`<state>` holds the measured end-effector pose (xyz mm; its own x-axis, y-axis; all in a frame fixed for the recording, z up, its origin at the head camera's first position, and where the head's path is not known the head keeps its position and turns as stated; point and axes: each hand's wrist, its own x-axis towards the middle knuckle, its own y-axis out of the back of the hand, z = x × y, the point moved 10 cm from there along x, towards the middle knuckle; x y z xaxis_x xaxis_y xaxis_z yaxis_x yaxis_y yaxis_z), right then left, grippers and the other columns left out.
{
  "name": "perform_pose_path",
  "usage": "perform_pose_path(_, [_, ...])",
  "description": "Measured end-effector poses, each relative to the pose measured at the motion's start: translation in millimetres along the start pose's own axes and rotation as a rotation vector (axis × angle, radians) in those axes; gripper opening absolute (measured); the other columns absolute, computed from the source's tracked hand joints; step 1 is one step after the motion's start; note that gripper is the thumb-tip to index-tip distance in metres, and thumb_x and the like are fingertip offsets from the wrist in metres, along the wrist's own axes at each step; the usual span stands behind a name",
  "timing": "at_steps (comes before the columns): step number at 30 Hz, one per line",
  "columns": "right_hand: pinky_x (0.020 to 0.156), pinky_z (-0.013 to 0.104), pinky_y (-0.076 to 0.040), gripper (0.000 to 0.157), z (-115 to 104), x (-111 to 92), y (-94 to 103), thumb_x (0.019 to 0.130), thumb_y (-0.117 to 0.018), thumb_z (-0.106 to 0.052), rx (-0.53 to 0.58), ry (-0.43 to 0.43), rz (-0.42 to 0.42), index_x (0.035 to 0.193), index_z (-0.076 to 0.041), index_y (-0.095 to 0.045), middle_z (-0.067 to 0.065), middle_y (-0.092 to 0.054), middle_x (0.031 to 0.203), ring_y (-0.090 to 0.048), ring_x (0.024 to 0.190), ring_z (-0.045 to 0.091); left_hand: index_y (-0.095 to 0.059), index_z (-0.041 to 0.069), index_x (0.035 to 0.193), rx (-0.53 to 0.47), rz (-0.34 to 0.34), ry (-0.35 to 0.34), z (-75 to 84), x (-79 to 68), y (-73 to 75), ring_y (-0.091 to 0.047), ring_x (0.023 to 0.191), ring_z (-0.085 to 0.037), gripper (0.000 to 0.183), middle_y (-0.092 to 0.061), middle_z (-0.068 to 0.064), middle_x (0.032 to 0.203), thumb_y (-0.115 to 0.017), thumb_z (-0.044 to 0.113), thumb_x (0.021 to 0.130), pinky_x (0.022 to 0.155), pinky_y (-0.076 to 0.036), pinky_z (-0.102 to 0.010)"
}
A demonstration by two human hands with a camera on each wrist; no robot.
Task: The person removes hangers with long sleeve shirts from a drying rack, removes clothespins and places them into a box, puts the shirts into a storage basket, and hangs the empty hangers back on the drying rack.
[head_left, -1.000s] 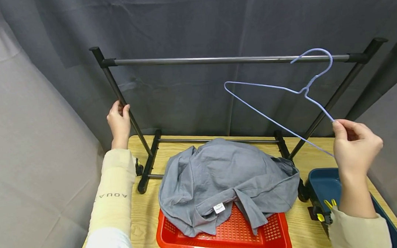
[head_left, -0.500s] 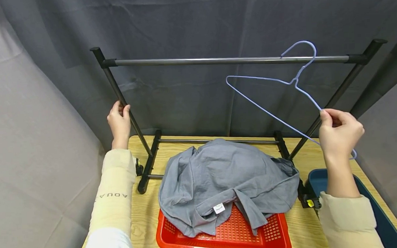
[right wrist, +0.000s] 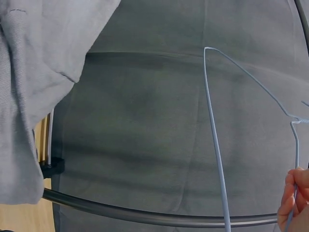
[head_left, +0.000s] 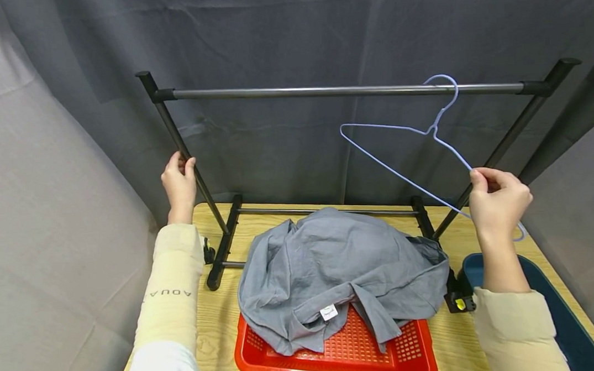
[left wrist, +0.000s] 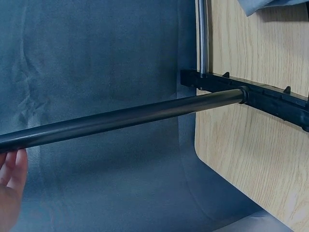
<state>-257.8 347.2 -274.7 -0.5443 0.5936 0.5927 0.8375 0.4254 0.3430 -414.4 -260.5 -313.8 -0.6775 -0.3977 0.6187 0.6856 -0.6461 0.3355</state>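
Observation:
My right hand [head_left: 499, 201] pinches a light purple wire hanger [head_left: 396, 173] by its right shoulder. The hanger's hook crosses the rack's top bar [head_left: 298, 91] near the right end, its tip behind the bar; whether its weight rests there I cannot tell. In the right wrist view the hanger [right wrist: 215, 130] carries no garment, and the fingers hold it at the lower right. At the left post [head_left: 170, 122] of the garment rack my left hand [head_left: 178, 185] grips the tube partway up. The left wrist view shows fingertips [left wrist: 19, 166] against that post.
A grey shirt [head_left: 340, 266] with a white label lies heaped over a red plastic basket [head_left: 424, 357] on the wooden table [head_left: 216, 333]. To the right is a dark blue bin [head_left: 566, 306], partly behind my forearm. Grey curtains [head_left: 280, 37] surround the table.
My right hand has carried the hanger leftward. The hook rose above the top bar, then came down onto or over it. My left hand has stayed on the post.

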Motion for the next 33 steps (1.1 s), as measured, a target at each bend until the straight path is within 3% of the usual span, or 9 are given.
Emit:
perform_pose_path(16, [0.063,0.008,-0.031,0.028,8,-5,-6.4,0.088,-0.058,-0.021,0.003,0.024,-0.022,0.097,0.003,-0.069,0.019,-0.065,0.089,-0.036,0.063,-0.019,-0.059,-0.007,0.106,-0.004,0.006,-0.013,0.8,-0.9,-1.5,-0.062,0.082,-0.034,0.028,-0.063,-0.024,0.092,-0.063,0.012,0.086,0.076,-0.048,-0.042])
perform_pose_path(26, [0.065,0.005,-0.035,0.028,16,-8,-15.5,0.089,-0.057,-0.021,-0.018,0.005,-0.132,0.107,-0.001,-0.067,0.018,-0.066,0.097,-0.039,0.066,-0.019,-0.059,-0.007,0.107,-0.002,-0.001,-0.01,2.9,-2.7,-1.0,-0.062,0.084,-0.035,0.031,-0.063,-0.024,0.093,-0.062,0.016,0.087,0.077,-0.048,-0.042])
perform_pose_path(33, [0.063,0.006,-0.033,0.027,20,-10,-18.6,0.088,-0.058,-0.018,-0.034,-0.009,-0.156,0.109,-0.002,-0.066,0.019,-0.065,0.095,-0.038,0.064,-0.018,-0.058,-0.007,0.107,-0.009,0.001,-0.015,4.2,-2.2,-0.6,-0.062,0.084,-0.035,0.03,-0.063,-0.024,0.093,-0.063,0.013,0.086,0.077,-0.048,-0.043])
